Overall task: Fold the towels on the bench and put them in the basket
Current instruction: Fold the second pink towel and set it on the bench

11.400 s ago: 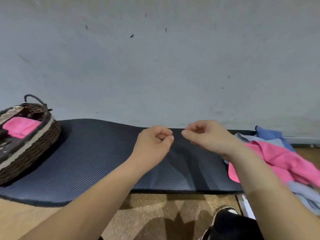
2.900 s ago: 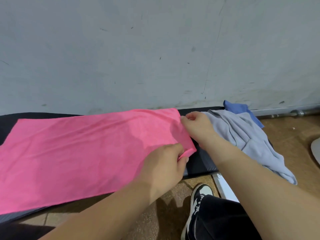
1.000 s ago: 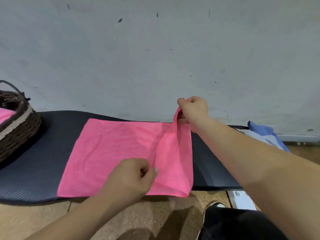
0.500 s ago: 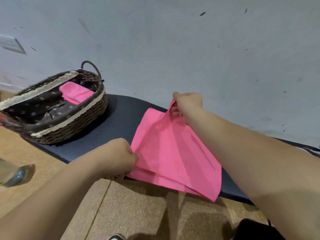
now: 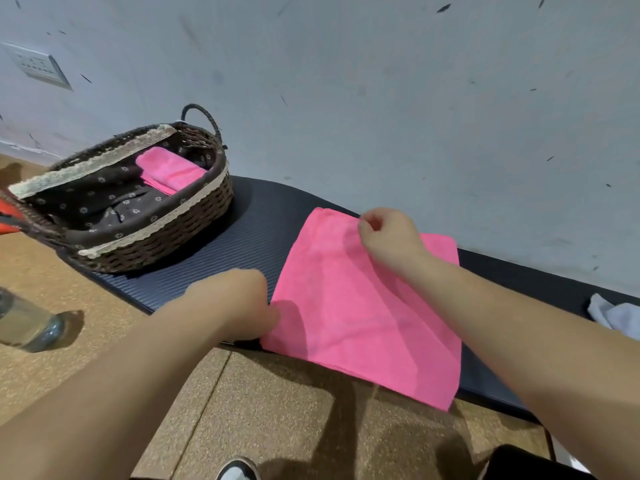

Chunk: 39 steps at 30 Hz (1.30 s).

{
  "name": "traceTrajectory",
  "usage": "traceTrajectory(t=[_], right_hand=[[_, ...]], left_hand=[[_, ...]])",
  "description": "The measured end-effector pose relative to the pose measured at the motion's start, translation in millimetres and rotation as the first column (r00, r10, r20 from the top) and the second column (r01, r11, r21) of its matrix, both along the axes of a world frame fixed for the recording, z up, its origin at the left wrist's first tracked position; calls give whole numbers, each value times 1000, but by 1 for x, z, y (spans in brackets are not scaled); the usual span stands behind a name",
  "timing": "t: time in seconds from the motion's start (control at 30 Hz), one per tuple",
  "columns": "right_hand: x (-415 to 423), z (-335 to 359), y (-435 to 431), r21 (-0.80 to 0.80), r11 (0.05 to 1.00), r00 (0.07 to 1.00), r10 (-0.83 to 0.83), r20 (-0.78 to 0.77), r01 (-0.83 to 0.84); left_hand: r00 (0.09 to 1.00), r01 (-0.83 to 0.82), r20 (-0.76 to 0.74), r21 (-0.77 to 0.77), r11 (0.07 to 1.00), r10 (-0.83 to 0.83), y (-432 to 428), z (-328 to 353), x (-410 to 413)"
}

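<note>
Grip of your left hand point(image 5: 239, 303): hidden at pink towel's point(image 5: 363, 306) corner. Right hand point(image 5: 389, 237): loosely curled, empty. Grey cloth point(image 5: 616, 315): cut off, right edge. Black mat point(image 5: 263, 230); grey wall point(image 5: 381, 98).

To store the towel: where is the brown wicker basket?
Head view, left: the brown wicker basket stands on the dark ribbed mat, left of the spread pink towel.

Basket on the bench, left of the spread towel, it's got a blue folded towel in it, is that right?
Not quite. In the head view the folded towel in the basket is pink, not blue. The rest holds: the basket sits on the bench, left of the spread towel.
</note>
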State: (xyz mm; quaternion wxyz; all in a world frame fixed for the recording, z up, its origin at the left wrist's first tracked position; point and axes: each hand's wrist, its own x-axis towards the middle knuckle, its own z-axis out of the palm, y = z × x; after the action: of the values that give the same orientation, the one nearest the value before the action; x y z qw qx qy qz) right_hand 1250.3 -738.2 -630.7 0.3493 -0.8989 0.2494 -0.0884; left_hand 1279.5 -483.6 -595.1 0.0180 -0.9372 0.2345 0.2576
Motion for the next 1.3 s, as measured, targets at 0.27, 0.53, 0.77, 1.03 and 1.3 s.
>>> traceTrajectory(t=[0.27, 0.53, 0.77, 1.03, 1.3], right_hand=[[-120, -38, -24, -311, 916, 833, 45, -551, -255], [-144, -29, -46, -329, 924, 855, -5, -518, -194], [-38, -2, -62, -253, 944, 956, 147, -253, -211], [58, -28, -46, -238, 966, 970, 38, -242, -97], [50, -31, -41, -302, 953, 999, 19, 25, -10]], left_hand=[[998, 49, 32, -6, 999, -48, -25, -23, -16], [996, -25, 86, -136, 990, 37, -42, -30, -34], [989, -146, -21, -254, 956, 145, -43, -34, -22], [983, -147, -147, -263, 954, 111, -40, -49, -4], [997, -80, -18, -228, 970, 78, -40, -36, -10]])
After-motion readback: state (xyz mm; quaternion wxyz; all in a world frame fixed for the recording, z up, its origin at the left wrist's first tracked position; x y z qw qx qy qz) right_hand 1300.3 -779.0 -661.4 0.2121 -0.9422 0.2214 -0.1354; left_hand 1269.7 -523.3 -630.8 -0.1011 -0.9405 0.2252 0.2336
